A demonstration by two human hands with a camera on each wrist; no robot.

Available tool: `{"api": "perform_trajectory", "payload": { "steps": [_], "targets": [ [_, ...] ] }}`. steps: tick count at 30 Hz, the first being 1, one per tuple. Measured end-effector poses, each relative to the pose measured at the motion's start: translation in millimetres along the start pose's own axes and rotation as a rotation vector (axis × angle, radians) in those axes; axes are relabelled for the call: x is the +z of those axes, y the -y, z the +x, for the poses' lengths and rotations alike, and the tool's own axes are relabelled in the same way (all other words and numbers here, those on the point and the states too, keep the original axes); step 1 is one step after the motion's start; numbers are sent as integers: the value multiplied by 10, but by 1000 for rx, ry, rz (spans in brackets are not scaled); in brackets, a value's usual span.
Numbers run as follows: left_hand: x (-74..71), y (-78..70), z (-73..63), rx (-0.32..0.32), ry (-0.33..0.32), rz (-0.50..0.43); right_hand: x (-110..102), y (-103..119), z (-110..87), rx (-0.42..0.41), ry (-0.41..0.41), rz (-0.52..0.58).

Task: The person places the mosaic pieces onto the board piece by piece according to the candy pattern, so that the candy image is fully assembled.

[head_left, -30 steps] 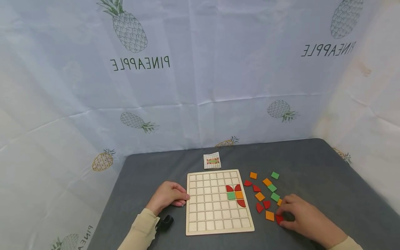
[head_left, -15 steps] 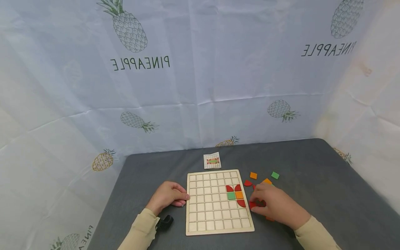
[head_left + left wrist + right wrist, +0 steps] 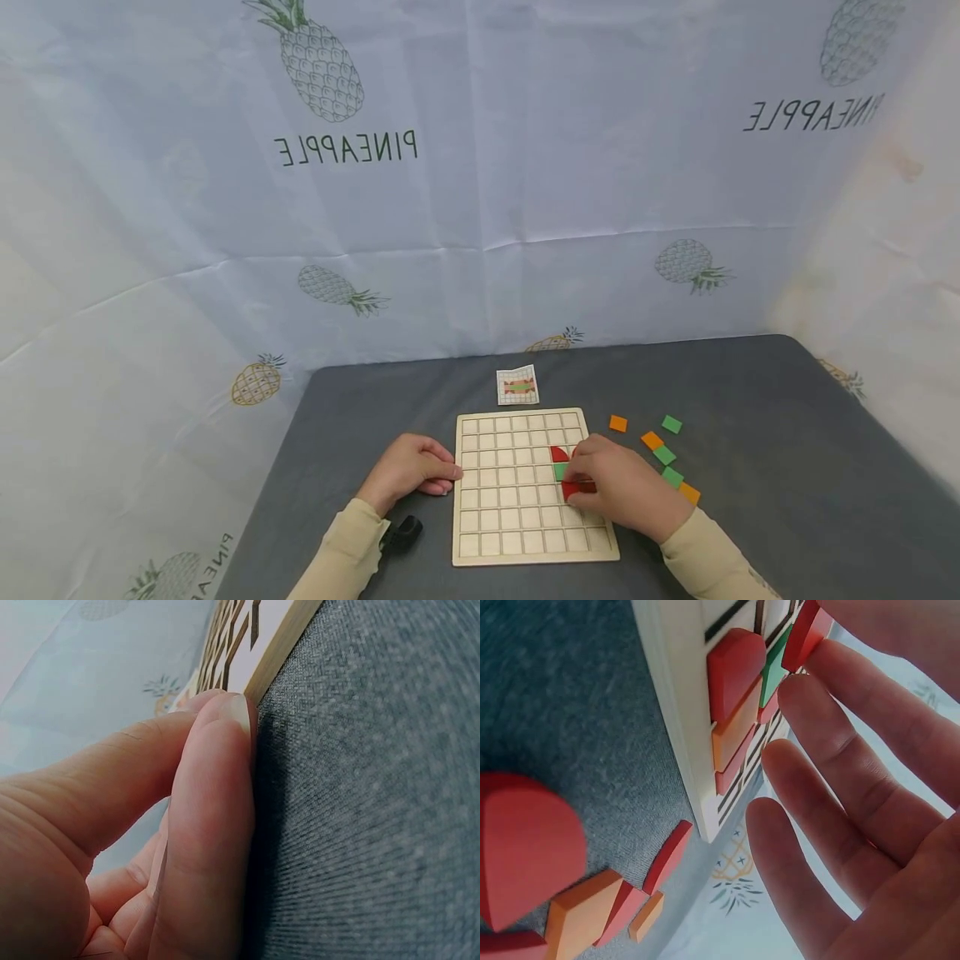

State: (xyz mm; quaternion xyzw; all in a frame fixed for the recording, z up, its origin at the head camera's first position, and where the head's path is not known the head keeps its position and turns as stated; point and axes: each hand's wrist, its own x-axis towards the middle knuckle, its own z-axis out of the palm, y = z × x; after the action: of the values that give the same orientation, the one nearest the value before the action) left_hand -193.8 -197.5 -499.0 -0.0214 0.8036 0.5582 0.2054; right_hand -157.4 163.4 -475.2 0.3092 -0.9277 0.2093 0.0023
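A wooden grid board (image 3: 498, 521) lies on the dark grey table. At its left edge, my left hand (image 3: 411, 472) grips the rim between thumb and fingers; the left wrist view shows the fingertips (image 3: 214, 750) against the board's side. Over the board's right part, my right hand (image 3: 626, 483) pinches a red quarter-circle piece (image 3: 806, 636) between thumb and index finger, the other fingers spread. In the grid sit another red piece (image 3: 736, 671), an orange square tile (image 3: 736, 729) and a green square tile (image 3: 560, 472). My right hand partly hides these in the head view.
A small pattern card (image 3: 517, 387) lies beyond the board. Right of the board are loose orange tiles (image 3: 618, 423) and green tiles (image 3: 672, 424); the right wrist view adds loose red pieces (image 3: 532, 847). A pineapple-printed curtain (image 3: 480, 200) hangs behind the table.
My right hand has carried the red piece leftward from the loose pieces to over the board. My left hand keeps its place at the board's edge. The head view has shifted slightly.
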Motion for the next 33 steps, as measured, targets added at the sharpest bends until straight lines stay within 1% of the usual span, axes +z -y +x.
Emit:
{"api": "perform_trajectory", "payload": {
  "steps": [8, 13, 24, 30, 33],
  "targets": [
    [-7, 0, 12, -7, -6, 10, 39, -1, 23, -14, -9, -30],
    [-9, 3, 17, -5, -7, 8, 36, 1, 20, -16, -41, -42],
    [-19, 15, 24, -3, 15, 12, 77, 15, 42, -39, -51, -86],
    [-7, 23, 41, 1, -1, 25, 34, 3, 22, -51, -65, -69],
    [7, 30, 39, -1, -14, 29, -25, -68, 8, -31, -84, -43]
  ]
}}
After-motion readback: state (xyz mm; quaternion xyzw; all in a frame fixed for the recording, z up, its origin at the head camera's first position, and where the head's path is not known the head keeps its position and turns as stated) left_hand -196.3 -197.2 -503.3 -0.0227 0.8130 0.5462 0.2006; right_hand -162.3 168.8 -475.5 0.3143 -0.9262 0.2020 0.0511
